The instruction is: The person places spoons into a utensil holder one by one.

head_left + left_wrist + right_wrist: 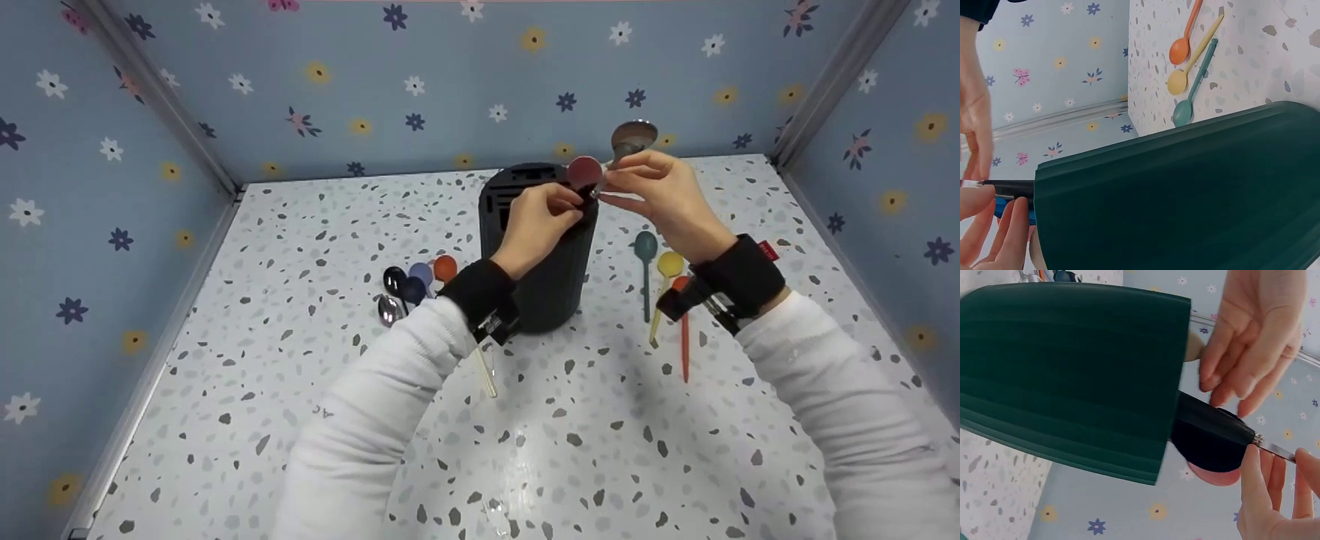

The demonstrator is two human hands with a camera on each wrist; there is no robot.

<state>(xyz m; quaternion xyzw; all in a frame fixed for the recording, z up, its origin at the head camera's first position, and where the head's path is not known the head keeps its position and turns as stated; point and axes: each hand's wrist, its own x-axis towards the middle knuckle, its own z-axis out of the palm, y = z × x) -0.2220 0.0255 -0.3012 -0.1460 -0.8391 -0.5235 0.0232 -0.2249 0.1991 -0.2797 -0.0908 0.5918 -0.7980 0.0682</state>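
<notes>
A tall dark utensil holder [551, 285] with a slotted top stands between both hands. My right hand [660, 196] pinches a metal spoon [634, 135] by its thin handle, bowl up; the handle's ornate end [1258, 439] is beside a black spoon [1210, 444] standing in the holder. A pink spoon [585, 171] rises behind that one. Over the holder's top my left hand [541, 225] has loosely bent fingers, their tips at the black spoon's edge. In the left wrist view, something blue [1002, 208] shows behind the left fingers.
Right of the holder lie a green spoon [646, 247], a yellow spoon [670, 264] and an orange-red spoon [685, 337]. Several spoons, including a black one [394, 280] and an orange one [445, 268], lie to the left, partly under the left arm. Flowered panels [450, 97] enclose the speckled table [300, 450].
</notes>
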